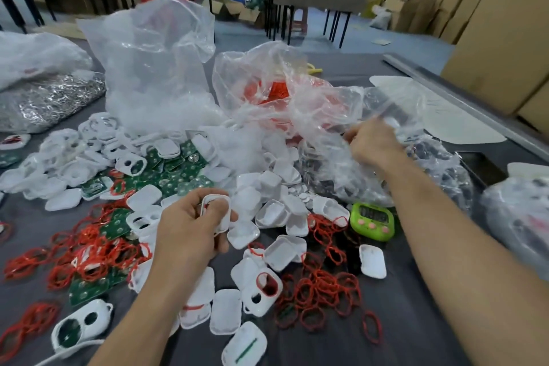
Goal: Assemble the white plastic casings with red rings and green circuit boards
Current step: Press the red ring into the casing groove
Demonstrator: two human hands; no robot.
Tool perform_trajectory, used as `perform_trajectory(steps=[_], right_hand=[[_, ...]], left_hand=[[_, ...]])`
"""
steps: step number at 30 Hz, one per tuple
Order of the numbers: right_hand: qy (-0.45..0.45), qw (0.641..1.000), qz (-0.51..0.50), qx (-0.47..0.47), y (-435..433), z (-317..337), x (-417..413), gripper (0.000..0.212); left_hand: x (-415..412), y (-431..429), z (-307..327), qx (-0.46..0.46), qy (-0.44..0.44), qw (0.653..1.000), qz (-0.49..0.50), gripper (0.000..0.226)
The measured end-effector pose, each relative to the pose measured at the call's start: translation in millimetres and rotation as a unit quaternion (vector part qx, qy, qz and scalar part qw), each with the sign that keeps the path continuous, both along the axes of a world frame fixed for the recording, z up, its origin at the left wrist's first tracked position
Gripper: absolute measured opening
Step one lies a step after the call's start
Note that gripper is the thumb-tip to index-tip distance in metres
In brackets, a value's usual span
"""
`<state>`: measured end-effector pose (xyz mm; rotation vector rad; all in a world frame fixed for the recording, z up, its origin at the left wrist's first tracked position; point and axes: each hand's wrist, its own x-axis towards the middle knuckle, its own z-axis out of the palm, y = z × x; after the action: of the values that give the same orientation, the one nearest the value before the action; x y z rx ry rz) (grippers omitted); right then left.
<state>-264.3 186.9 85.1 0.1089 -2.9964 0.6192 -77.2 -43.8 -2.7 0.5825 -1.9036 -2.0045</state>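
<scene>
**1 casing in hand, the next part to fetch**

The left hand [190, 226] is curled round a white casing [218, 211], thumb and fingers clamping it by the edges just above the table [416, 321]. A bit of red shows at its rim, so a ring seems to be seated already. The right hand [371, 144] is well apart from it, up at a clear bag [430, 163] of dark parts, with its fingers bunched on the plastic film. Whether they also hold a part inside, I cannot tell.

The rest of the stock lies in heaps in front of the person: loose casings [279, 208] in the middle, red rings [320, 291] spread to the right and left, and green boards [175, 169] towards the back left. A green timer [372, 220] sits beside the bag.

The step in hand looks like fetching the next piece for the held casing. To do it well, keep the left grip on the edges only, so the open face stays free and the ring is not nudged out of its groove. Hold the bag's mouth wide, take 1 part (not a pinch of several), and bring it to the casing rather than the other way round.
</scene>
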Motion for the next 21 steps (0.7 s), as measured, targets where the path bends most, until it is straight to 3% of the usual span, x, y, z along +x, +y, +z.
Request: perform_trajectory(steps=[2,5,9,13,18,21], right_hand=[[-0.098,0.985,0.094,0.103,-5,-11,-5,0.033],[-0.096,0.966,0.133,0.198,-11,-22,-14,0.031],[0.030,0.974,0.078,0.211,-15,-32,-21,0.020],[-0.032,0.975,0.113,0.187,-21,-35,-17,0.023],[-0.058,0.952,0.025,0.299,-14,-21,-18,0.006],[-0.035,0.933,0.056,0.355,-20,-18,-18,0.013]], left_hand=[[1,-1,0,0.004,0.001,1.000,0.000,0.023],[1,-1,0,0.002,0.004,1.000,-0.003,0.023],[1,-1,-3,-0.004,0.003,1.000,-0.007,0.022],[1,-2,-4,-0.008,0.001,1.000,-0.004,0.021],[1,-2,1,0.000,0.003,1.000,-0.003,0.024],[1,-2,4,0.001,0.001,1.000,-0.003,0.024]])
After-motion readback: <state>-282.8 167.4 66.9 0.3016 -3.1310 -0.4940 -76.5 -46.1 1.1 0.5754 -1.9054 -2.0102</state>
